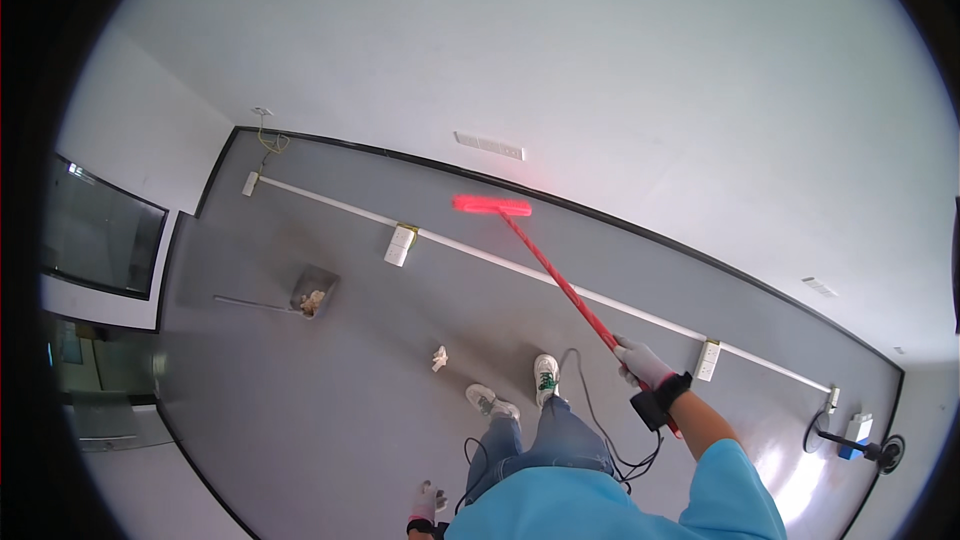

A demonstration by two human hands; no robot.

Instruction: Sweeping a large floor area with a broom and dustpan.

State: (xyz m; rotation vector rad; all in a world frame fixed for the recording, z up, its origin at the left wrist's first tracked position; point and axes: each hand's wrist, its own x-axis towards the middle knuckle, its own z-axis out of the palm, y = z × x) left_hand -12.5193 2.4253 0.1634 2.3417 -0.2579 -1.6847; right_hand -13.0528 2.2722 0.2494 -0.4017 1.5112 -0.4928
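My right hand [643,362], in a pale glove, is wrapped around the handle of a red broom [562,283]. The broom reaches forward and left from my hand, its wide red head [491,206] lifted between the white floor trunking and the wall; the head is slightly blurred. My left hand [428,502], also gloved, hangs low at the bottom edge with its fingers apart and nothing in them. A crumpled white paper [440,358] lies on the floor ahead of my shoes. Farther left, a grey dustpan [316,290] with a long handle holds tan and whitish scraps.
White cable trunking [500,262] crosses the grey floor, with several socket boxes such as this one [400,245]. A black stand with a round base [893,453] and a blue-and-white box [857,433] are at far right. Black cables [600,420] hang beside my legs.
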